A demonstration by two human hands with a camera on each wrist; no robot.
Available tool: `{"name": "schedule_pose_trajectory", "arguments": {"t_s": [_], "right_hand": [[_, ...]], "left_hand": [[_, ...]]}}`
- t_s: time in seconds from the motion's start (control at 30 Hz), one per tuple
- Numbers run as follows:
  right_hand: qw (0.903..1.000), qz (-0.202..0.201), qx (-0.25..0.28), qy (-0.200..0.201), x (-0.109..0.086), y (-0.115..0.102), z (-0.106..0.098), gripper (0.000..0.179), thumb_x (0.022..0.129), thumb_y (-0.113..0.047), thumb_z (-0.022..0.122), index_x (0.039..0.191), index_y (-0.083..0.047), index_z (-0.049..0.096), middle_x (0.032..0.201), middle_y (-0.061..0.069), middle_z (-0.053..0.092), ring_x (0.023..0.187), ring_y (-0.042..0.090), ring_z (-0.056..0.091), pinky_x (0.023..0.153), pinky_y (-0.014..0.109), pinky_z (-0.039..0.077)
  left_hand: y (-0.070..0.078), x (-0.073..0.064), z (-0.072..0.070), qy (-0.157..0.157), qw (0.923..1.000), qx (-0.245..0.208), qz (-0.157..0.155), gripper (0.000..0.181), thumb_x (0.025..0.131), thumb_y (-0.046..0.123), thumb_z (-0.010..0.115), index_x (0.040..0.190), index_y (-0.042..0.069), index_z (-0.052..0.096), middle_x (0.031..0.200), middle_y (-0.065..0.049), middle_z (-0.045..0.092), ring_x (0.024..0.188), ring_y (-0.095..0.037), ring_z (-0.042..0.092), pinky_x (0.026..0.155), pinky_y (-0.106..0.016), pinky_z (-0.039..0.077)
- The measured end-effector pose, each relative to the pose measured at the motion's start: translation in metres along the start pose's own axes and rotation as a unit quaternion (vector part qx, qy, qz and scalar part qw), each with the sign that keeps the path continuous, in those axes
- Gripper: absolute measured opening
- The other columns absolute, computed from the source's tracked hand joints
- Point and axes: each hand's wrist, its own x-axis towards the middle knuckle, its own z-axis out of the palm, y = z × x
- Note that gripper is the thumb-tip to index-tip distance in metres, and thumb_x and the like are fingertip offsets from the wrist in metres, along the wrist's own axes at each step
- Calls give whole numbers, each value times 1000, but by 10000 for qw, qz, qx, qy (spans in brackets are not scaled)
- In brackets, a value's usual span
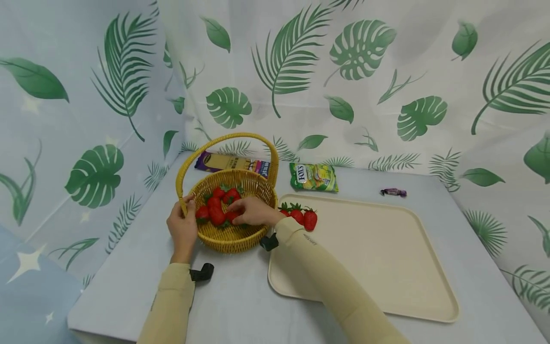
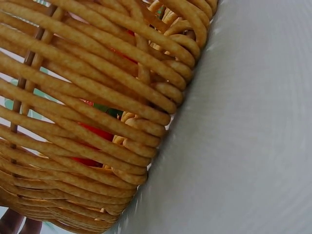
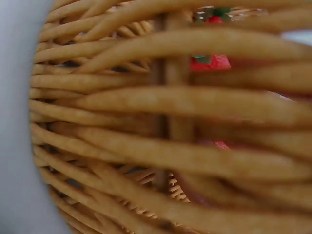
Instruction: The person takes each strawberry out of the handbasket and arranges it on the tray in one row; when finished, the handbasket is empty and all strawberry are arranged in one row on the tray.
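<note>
A yellow wicker basket (image 1: 227,246) with a tall arched handle stands on the table, and several red strawberries (image 1: 216,210) with green leaves lie inside it. At the basket's left side my left hand (image 1: 182,229) grips the foot of the handle at the rim. My right hand (image 1: 253,211) reaches over the right rim into the basket, its fingers around a strawberry (image 1: 232,216) that they partly hide. Through the weave (image 2: 87,97) in the left wrist view, bits of red show. The right wrist view is mostly filled by the basket's wall (image 3: 122,102).
Right of the basket lies a beige tray (image 1: 365,258), with 3 strawberries (image 1: 310,220) at its upper left corner. Behind are a purple and gold snack packet (image 1: 232,162), a green candy bag (image 1: 314,177) and a small purple wrapped candy (image 1: 393,192). A leaf-patterned curtain (image 1: 301,71) stands behind the table.
</note>
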Motion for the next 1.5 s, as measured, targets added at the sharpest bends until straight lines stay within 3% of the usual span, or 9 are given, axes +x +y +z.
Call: {"name": "schedule_pose_trajectory", "arguments": {"t_s": [0.2, 0.5, 0.8, 0.9, 1.13, 1.37, 1.5], "right_hand": [[9987, 57, -452, -217, -1, -1, 4, 35, 89, -22, 72, 124, -19, 69, 123, -3, 67, 114, 16, 57, 97, 31, 44], [9980, 195, -316, -516, -3, -3, 6, 30, 87, -18, 75, 117, -20, 72, 113, -3, 69, 103, 13, 57, 92, 30, 46], [9954, -85, -488, -815, -3, -3, 5, 30, 83, -10, 76, 112, -19, 73, 106, -5, 68, 97, 12, 55, 87, 26, 47], [9959, -235, -520, -702, -4, -2, 5, 31, 83, -7, 73, 111, -20, 73, 109, -4, 65, 97, 14, 51, 85, 26, 46], [9989, -437, -182, -32, -8, -3, 2, 31, 83, -7, 66, 110, -23, 72, 116, 0, 58, 99, 17, 47, 80, 28, 42], [9970, -613, 58, 472, -9, -2, 3, 33, 84, -9, 66, 114, -20, 71, 97, -3, 62, 83, 13, 44, 67, 24, 37], [9959, -642, 186, 603, -11, -3, 2, 32, 84, -11, 65, 114, -20, 71, 102, -5, 63, 86, 13, 47, 69, 24, 39]], "left_hand": [[-2, -1, 0, 4, 10000, 62, 7, 22, 97, 14, 61, 112, 0, 70, 110, -14, 71, 92, 4, 58, 81, -15, 41], [-3, -3, -1, -43, 10000, -31, 3, 22, 97, 14, 61, 112, -1, 70, 113, -11, 71, 95, 5, 59, 83, -15, 42], [-3, -2, 0, -69, 10000, 33, 55, 24, 98, 16, 60, 112, -1, 69, 112, -14, 71, 94, 5, 58, 81, -16, 41], [-2, -2, 0, -52, 10000, 30, 74, 23, 98, 15, 60, 111, -1, 70, 111, -15, 71, 93, 5, 58, 79, -16, 41], [-1, -2, 1, -38, 10000, -14, 89, 22, 97, 11, 60, 111, -2, 70, 104, -20, 71, 84, 3, 58, 72, -17, 40], [-3, -1, 1, -24, 10000, -32, 70, 22, 97, 11, 60, 112, -2, 70, 103, -21, 71, 82, 2, 58, 70, -16, 41], [-3, -1, 1, -24, 10000, 1, 56, 22, 97, 11, 60, 111, -2, 70, 107, -18, 71, 85, 4, 58, 73, -15, 41]]}}
